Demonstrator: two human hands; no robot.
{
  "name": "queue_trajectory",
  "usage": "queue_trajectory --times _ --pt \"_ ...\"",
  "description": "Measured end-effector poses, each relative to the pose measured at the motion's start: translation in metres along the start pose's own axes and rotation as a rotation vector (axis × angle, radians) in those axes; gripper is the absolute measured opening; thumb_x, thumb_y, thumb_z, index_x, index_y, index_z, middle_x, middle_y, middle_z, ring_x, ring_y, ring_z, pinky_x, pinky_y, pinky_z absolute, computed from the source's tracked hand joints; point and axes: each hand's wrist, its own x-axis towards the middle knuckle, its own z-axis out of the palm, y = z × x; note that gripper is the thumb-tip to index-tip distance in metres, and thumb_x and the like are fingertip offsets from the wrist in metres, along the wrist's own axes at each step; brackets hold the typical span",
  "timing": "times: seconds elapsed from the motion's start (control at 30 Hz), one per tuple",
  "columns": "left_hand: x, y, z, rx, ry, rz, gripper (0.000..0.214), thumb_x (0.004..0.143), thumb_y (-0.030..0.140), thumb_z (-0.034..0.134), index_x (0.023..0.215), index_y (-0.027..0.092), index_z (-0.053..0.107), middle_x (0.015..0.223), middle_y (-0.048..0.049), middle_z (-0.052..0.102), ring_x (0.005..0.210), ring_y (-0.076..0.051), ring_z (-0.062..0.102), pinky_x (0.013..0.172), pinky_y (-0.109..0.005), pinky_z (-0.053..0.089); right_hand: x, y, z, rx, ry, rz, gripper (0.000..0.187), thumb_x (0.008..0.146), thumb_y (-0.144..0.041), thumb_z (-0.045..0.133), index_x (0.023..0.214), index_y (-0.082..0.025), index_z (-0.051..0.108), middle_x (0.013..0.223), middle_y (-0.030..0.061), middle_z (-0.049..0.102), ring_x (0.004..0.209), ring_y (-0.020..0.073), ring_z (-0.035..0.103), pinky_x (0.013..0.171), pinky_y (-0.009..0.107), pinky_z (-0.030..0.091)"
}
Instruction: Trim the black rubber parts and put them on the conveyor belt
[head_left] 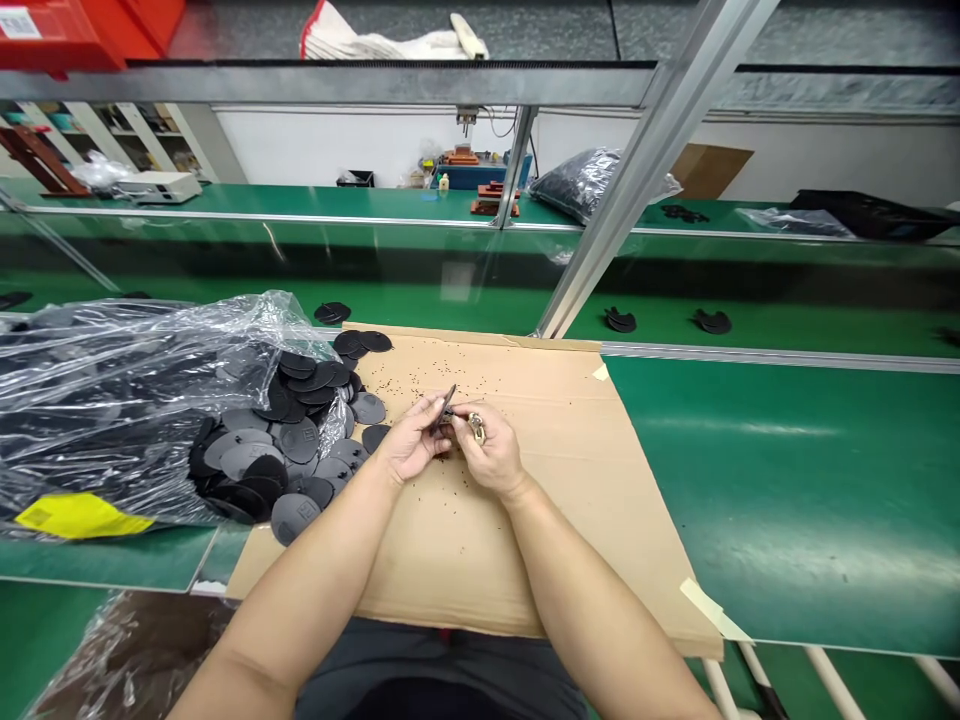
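Note:
My left hand (411, 442) pinches a thin black disc (448, 399), seen nearly edge-on above the cardboard sheet (592, 520). Close beside it, my right hand (493, 452) is closed around a small brass-coloured metal tool (477, 428). Its tip is by the disc, but my fingers hide most of it, so its exact kind does not show. Left of my hands lies a pile of flat black oval discs (244, 455), some with a raised mark. Dark crumbs (405, 385) are scattered over the cardboard around both hands.
A clear plastic bag (127, 400) of black discs lies at the left, with a yellow piece (82, 515) on it. Tape (712, 608) holds the cardboard's right corner. A slanted metal post (630, 190) rises behind it. Curved black pieces (620, 320) lie on the green surface beyond.

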Motion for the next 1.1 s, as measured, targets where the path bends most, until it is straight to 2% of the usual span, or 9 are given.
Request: queue_trajectory --times 0.23,0.4,0.57,0.67,0.73,0.8,0.93,1.03,1.1 --pt "-0.003 -0.005 0.001 0.036 -0.048 0.019 0.045 0.068 0.033 0.078 0.107 0.020 0.058 0.076 0.0010 0.059 0.060 -0.010 0.058 0.044 -0.019 0.046 0.002 0.001 -0.001 -0.176 0.050 -0.234 0.014 0.088 -0.024 0.052 0.095 -0.021 0.064 0.088 0.0074 0.067 0.083 0.0199 0.062 0.078 0.037 0.052" --pt "-0.005 -0.006 0.002 0.066 -0.043 0.020 0.046 0.067 0.036 0.079 0.105 0.020 0.058 0.076 0.0014 0.059 0.059 -0.010 0.057 0.042 -0.018 0.043 0.000 0.005 0.001 -0.166 0.087 -0.263 0.015 0.088 -0.023 0.051 0.095 -0.022 0.064 0.084 0.0075 0.067 0.080 0.0205 0.063 0.076 0.038 0.053" --pt "-0.003 -0.006 0.002 0.029 -0.011 0.033 0.043 0.066 0.034 0.080 0.101 0.019 0.059 0.072 0.0019 0.059 0.056 -0.009 0.056 0.042 -0.017 0.042 0.000 0.003 0.006 -0.113 0.103 -0.175 0.014 0.088 -0.025 0.053 0.095 -0.023 0.065 0.085 0.0061 0.067 0.080 0.0197 0.063 0.078 0.037 0.052" --pt "0.000 -0.006 0.003 -0.001 0.066 0.083 0.038 0.065 0.022 0.079 0.098 0.016 0.060 0.076 0.0004 0.062 0.058 -0.008 0.056 0.045 -0.017 0.043 0.000 0.008 0.008 0.031 0.112 -0.046 0.015 0.087 -0.029 0.056 0.097 -0.021 0.064 0.089 0.0058 0.067 0.082 0.0184 0.062 0.080 0.035 0.052" --pt "0.005 -0.006 0.004 0.011 0.157 0.131 0.038 0.063 0.014 0.077 0.098 0.015 0.061 0.083 -0.0020 0.065 0.062 -0.008 0.059 0.049 -0.017 0.045 0.001 0.016 0.006 0.156 0.197 0.087 0.021 0.086 -0.033 0.058 0.101 -0.019 0.063 0.089 0.0051 0.066 0.079 0.0167 0.061 0.077 0.033 0.051" --pt "0.015 -0.004 0.005 0.060 0.279 0.191 0.038 0.062 0.011 0.075 0.097 0.015 0.061 0.089 -0.0039 0.067 0.068 -0.010 0.062 0.054 -0.019 0.048 0.004 0.026 0.003 0.258 0.359 0.217 0.027 0.085 -0.038 0.059 0.102 -0.018 0.063 0.087 0.0042 0.064 0.076 0.0151 0.060 0.075 0.031 0.050" --pt "0.054 0.019 0.008 0.328 0.504 0.367 0.035 0.064 0.011 0.069 0.098 0.017 0.063 0.092 -0.0056 0.068 0.079 -0.016 0.065 0.071 -0.029 0.053 0.014 0.048 -0.001 0.360 0.643 0.362 0.036 0.078 -0.047 0.064 0.095 -0.015 0.063 0.081 0.0027 0.062 0.073 0.0138 0.057 0.074 0.030 0.047" --pt "0.092 0.060 0.015 0.827 0.624 0.616 0.036 0.069 0.012 0.064 0.105 0.018 0.066 0.099 -0.0071 0.068 0.095 -0.021 0.063 0.092 -0.035 0.048 0.019 0.056 0.000 0.409 0.693 0.410 0.036 0.077 -0.050 0.064 0.088 -0.016 0.062 0.074 -0.0001 0.059 0.067 0.0121 0.053 0.069 0.027 0.045" --pt "0.116 0.089 0.024 1.205 0.607 0.753 0.038 0.070 0.012 0.063 0.108 0.019 0.067 0.111 -0.0080 0.064 0.108 -0.024 0.058 0.101 -0.037 0.042 0.019 0.059 0.001 0.420 0.685 0.417 0.035 0.077 -0.049 0.064 0.088 -0.016 0.061 0.073 -0.0007 0.058 0.066 0.0118 0.052 0.069 0.026 0.044"
